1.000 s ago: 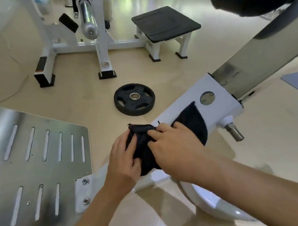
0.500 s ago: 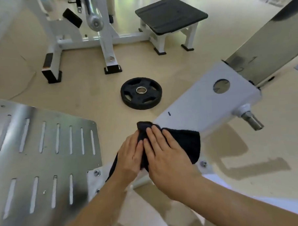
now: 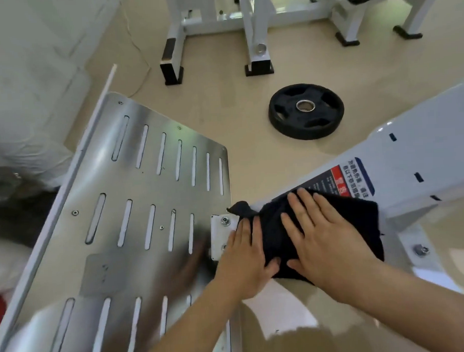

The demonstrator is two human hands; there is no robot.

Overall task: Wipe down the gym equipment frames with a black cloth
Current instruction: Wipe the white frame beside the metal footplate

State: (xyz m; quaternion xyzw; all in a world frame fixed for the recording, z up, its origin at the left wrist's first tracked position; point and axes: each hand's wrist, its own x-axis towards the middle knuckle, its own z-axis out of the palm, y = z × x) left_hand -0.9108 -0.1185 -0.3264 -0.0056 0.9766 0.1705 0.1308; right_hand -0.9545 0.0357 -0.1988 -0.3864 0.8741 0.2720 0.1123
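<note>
cloth, black and rumpled, lies draped over the sloping white frame beam of a gym machine, covering the lower edge of a warning label (its print is too small to read). the right hand presses flat on the cloth's middle, fingers straight and slightly spread. the left hand lies flat at its left edge, fingers straight and together, beside a bolted white bracket. a slotted metal footplate sits to the left. a black weight plate lies on the floor beyond.
</note>
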